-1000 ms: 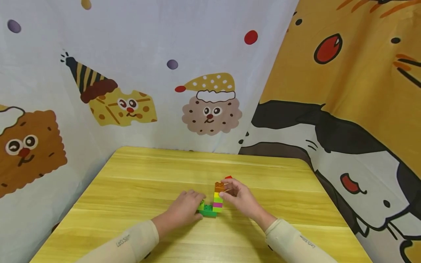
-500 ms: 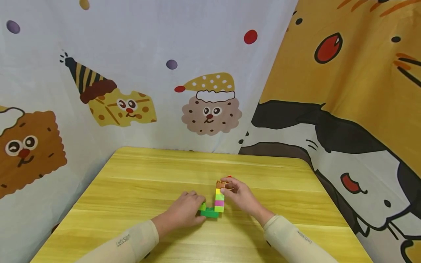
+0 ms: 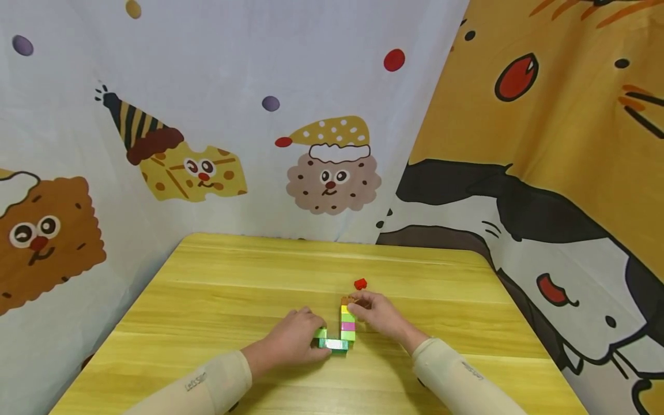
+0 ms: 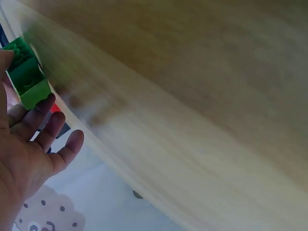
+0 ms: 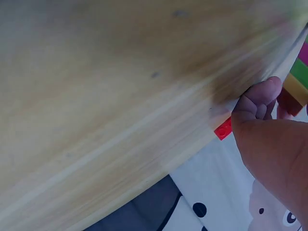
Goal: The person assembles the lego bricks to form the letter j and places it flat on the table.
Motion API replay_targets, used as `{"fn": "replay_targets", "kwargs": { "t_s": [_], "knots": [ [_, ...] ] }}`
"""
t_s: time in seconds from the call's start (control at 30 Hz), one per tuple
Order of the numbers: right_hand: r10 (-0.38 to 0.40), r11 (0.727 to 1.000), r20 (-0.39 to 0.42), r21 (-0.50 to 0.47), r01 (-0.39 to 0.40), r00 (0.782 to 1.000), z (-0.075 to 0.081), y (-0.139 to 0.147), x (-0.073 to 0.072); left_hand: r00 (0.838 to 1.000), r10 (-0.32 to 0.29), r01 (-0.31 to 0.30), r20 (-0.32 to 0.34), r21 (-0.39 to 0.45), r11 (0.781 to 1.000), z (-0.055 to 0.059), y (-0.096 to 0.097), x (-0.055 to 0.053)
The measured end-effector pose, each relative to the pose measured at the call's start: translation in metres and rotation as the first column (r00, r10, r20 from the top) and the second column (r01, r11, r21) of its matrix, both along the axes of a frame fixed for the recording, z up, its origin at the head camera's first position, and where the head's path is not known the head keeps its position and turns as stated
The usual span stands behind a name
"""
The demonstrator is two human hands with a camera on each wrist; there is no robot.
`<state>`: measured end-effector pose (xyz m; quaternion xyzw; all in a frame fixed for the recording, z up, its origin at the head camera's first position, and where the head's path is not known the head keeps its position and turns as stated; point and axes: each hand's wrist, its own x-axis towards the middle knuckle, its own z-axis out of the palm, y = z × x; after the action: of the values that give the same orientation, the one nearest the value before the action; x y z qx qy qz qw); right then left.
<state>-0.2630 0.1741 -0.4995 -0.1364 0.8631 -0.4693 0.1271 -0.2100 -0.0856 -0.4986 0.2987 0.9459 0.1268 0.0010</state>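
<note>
A small toy-brick build stands between both hands in the head view. Its green base brick (image 3: pixel 335 345) bears a light-green brick (image 3: pixel 320 333) on the left and a tower of stacked bricks (image 3: pixel 348 326) on the right. Light green, pink, yellow and brown show in that tower. My left hand (image 3: pixel 294 337) pinches the base's left end between thumb and fingers, as the left wrist view of the green brick (image 4: pixel 31 82) confirms. With thumb and fingertips, my right hand (image 3: pixel 385 318) grips the brown brick (image 3: pixel 346 300) on top, partly covering it.
A loose red brick (image 3: pixel 360 283) lies on the wooden table (image 3: pixel 233 276) just beyond the right hand. A printed cloth (image 3: pixel 223 104) with cartoon figures hangs behind the table's far edge.
The build and both hands have shifted slightly toward me. The red brick, earlier mostly hidden behind the right hand, now shows fully. Both hands keep their hold.
</note>
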Motion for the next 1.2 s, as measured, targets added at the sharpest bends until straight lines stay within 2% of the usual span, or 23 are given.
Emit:
{"fn": "replay_targets", "kwargs": {
  "t_s": [0.2, 0.37, 0.6, 0.93, 1.1, 1.2],
  "knots": [
    [-0.005, 0.994, -0.027, 0.105, 0.008, 1.000, -0.005, -0.002, -0.005, 1.000, 0.009, -0.009, 0.011, -0.001, 1.000, -0.003, 0.002, 0.001],
    [-0.016, 0.990, -0.019, 0.139, 0.018, 1.000, -0.006, -0.003, -0.006, 0.999, 0.021, -0.021, 0.031, 0.003, 1.000, -0.006, 0.003, 0.000],
    [-0.008, 0.989, -0.029, 0.145, 0.012, 1.000, -0.008, -0.005, -0.007, 0.998, 0.035, -0.035, 0.053, 0.013, 0.999, -0.006, 0.002, 0.001],
    [-0.006, 0.990, -0.041, 0.137, 0.012, 0.999, -0.007, -0.003, -0.006, 0.998, 0.030, -0.031, 0.046, 0.017, 0.999, -0.009, 0.001, 0.000],
    [-0.023, 0.994, -0.026, 0.103, 0.026, 0.999, -0.006, 0.009, -0.008, 0.997, 0.045, -0.049, 0.066, 0.060, 0.997, -0.007, -0.006, 0.000],
    [-0.051, 0.993, -0.045, 0.107, 0.056, 0.998, -0.004, 0.019, -0.010, 0.994, 0.061, -0.069, 0.090, 0.096, 0.993, -0.007, -0.013, 0.000]
  ]
}}
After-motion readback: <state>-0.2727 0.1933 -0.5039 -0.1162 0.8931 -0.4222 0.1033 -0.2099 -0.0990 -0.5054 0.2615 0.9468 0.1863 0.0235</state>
